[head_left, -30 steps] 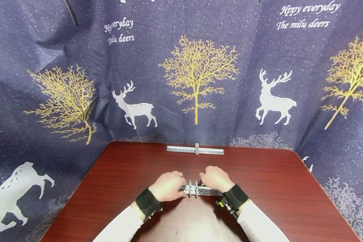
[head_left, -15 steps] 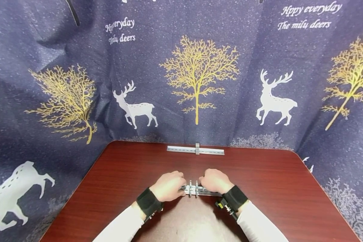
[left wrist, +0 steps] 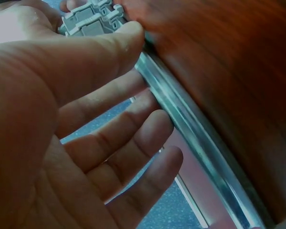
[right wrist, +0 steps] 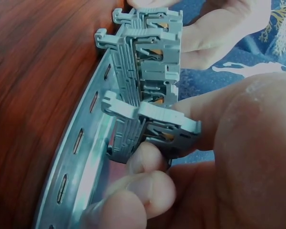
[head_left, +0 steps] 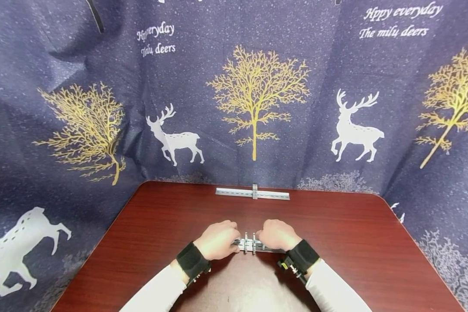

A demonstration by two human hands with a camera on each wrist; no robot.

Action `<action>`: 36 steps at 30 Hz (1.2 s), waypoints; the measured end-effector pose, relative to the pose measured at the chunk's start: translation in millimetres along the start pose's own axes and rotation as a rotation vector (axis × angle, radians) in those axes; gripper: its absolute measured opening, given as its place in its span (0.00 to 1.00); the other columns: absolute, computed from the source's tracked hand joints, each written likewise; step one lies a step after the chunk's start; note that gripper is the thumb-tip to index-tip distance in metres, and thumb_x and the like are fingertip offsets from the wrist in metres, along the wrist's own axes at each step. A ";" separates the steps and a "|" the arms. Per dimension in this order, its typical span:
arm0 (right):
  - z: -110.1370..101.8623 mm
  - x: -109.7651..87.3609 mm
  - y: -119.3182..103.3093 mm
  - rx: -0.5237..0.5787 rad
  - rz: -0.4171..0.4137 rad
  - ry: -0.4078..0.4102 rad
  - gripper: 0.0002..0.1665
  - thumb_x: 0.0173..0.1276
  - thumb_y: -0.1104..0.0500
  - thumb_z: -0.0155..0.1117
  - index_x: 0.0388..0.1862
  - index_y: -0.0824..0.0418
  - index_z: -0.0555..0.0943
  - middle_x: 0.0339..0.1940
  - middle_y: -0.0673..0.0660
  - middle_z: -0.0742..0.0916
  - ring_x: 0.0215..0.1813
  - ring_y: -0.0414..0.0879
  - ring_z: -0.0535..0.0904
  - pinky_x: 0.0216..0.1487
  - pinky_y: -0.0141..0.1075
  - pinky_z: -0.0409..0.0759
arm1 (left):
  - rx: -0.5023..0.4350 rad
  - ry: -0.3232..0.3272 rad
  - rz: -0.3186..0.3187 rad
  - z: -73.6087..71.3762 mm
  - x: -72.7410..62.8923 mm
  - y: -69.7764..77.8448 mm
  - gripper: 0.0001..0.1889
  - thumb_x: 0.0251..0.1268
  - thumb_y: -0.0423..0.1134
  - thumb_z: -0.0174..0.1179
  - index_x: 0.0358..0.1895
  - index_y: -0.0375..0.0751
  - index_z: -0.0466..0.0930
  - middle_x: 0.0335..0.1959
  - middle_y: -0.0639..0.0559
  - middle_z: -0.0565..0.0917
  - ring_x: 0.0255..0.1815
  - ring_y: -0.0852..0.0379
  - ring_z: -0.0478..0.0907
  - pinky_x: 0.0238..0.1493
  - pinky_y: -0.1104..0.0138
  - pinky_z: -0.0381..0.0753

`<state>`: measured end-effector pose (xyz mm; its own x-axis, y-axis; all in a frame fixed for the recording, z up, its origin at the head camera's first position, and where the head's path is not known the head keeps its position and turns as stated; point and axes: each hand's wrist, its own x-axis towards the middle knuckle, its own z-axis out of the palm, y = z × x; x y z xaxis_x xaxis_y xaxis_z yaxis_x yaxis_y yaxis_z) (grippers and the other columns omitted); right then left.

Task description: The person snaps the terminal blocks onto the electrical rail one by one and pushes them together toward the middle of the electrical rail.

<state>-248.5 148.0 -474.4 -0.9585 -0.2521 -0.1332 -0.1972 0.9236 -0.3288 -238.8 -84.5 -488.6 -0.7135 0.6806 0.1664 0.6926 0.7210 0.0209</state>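
A slotted metal DIN rail [right wrist: 72, 164] lies across the near middle of the table. Two grey terminal blocks [right wrist: 155, 55] stand on it side by side. My left hand [head_left: 217, 241] holds the rail left of these blocks, its thumb and fingertips at the rail's edges in the left wrist view. My right hand [head_left: 278, 235] pinches another grey terminal block [right wrist: 169, 125] between thumb and fingers. That block sits at the rail, right of the two standing ones and with a gap to them. The right hand covers part of it in the head view.
A second DIN rail [head_left: 234, 192] lies along the back edge of the brown table [head_left: 171, 208], with narrow grey blocks [head_left: 255, 191] near its middle. A dark blue printed curtain [head_left: 226, 130] hangs behind and at both sides of the table.
My right hand has come slightly nearer and lower, bringing the pinched terminal block to the rail. The left hand stays in place on the rail.
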 end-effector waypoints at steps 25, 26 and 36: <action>6.4 -3.2 -3.5 -0.039 -0.030 -0.017 0.25 0.78 0.49 0.62 0.17 0.51 0.78 0.23 0.51 0.82 0.27 0.49 0.79 0.32 0.52 0.83 | 0.038 -0.003 -0.026 -0.3 -0.4 3.6 0.13 0.61 0.51 0.84 0.29 0.55 0.89 0.29 0.61 0.72 0.33 0.58 0.74 0.29 0.64 0.77; 6.3 -3.0 -3.6 -0.039 -0.026 -0.021 0.25 0.78 0.49 0.61 0.17 0.51 0.78 0.22 0.51 0.82 0.27 0.49 0.79 0.32 0.52 0.83 | 0.040 -0.007 -0.028 -0.5 -0.4 3.6 0.13 0.62 0.52 0.84 0.29 0.55 0.89 0.29 0.61 0.72 0.33 0.58 0.74 0.29 0.64 0.77; 5.6 -3.5 -2.8 -0.059 -0.025 -0.040 0.25 0.79 0.48 0.61 0.18 0.50 0.78 0.26 0.51 0.83 0.29 0.49 0.80 0.32 0.53 0.83 | 0.014 -0.017 -0.041 0.0 -0.4 3.2 0.12 0.62 0.51 0.84 0.30 0.55 0.90 0.29 0.62 0.72 0.33 0.58 0.72 0.29 0.64 0.76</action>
<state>-243.5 144.7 -478.2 -0.9443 -0.2855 -0.1637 -0.2338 0.9320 -0.2770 -236.2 -82.4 -488.6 -0.7432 0.6522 0.1492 0.6611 0.7502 0.0135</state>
